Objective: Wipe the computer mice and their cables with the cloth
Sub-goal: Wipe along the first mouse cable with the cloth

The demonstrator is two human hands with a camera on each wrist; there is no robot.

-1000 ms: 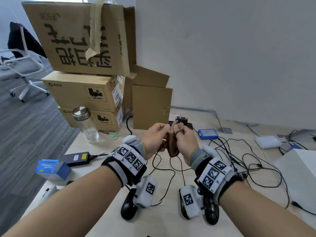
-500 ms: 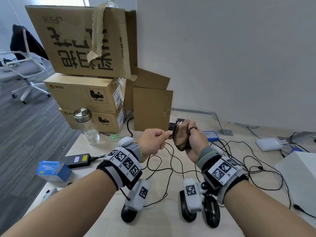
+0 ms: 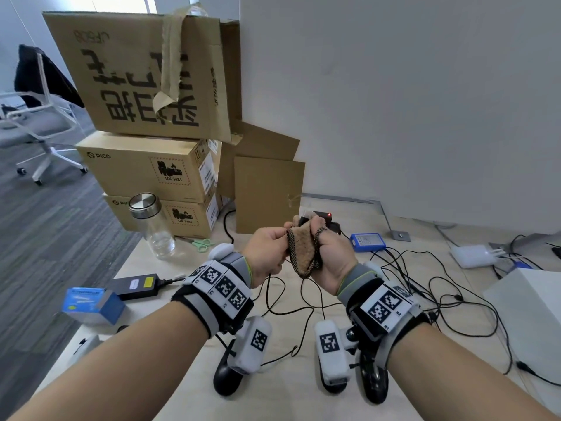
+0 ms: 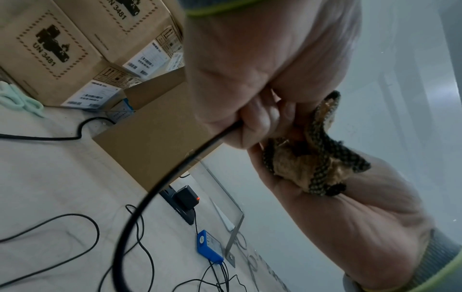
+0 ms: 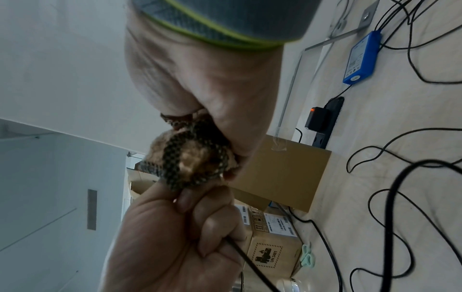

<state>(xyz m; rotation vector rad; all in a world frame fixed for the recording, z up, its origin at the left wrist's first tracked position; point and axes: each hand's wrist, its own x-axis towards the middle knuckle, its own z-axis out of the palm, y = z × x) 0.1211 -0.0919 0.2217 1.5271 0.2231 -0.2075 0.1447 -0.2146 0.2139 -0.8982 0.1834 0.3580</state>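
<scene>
My right hand (image 3: pixel 329 253) grips a brown cloth (image 3: pixel 303 253) with a dark checkered edge, bunched in its fist above the table. My left hand (image 3: pixel 268 247) is right beside it and grips a thin black mouse cable (image 4: pixel 175 171), which hangs down from the fist in a loop. In the right wrist view the cloth (image 5: pixel 190 158) bulges between the two fists and the cable (image 5: pixel 250 262) leaves the left hand (image 5: pixel 187 227). Two black mice (image 3: pixel 226 381) (image 3: pixel 373 382) lie on the table near me, partly hidden by the wrist cameras.
Stacked cardboard boxes (image 3: pixel 151 168) stand at the back left, with a glass jar (image 3: pixel 151 226) and green scissors (image 3: pixel 200 245) in front. A power adapter (image 3: pixel 136 285) and a blue box (image 3: pixel 91 305) lie left. Tangled cables (image 3: pixel 425 284), a blue device (image 3: pixel 367 242) and a white box (image 3: pixel 531 314) fill the right.
Half a second ago my right hand with the cloth was a short way to the right of the left hand; now the two fists are close together again. The mice have not moved.
</scene>
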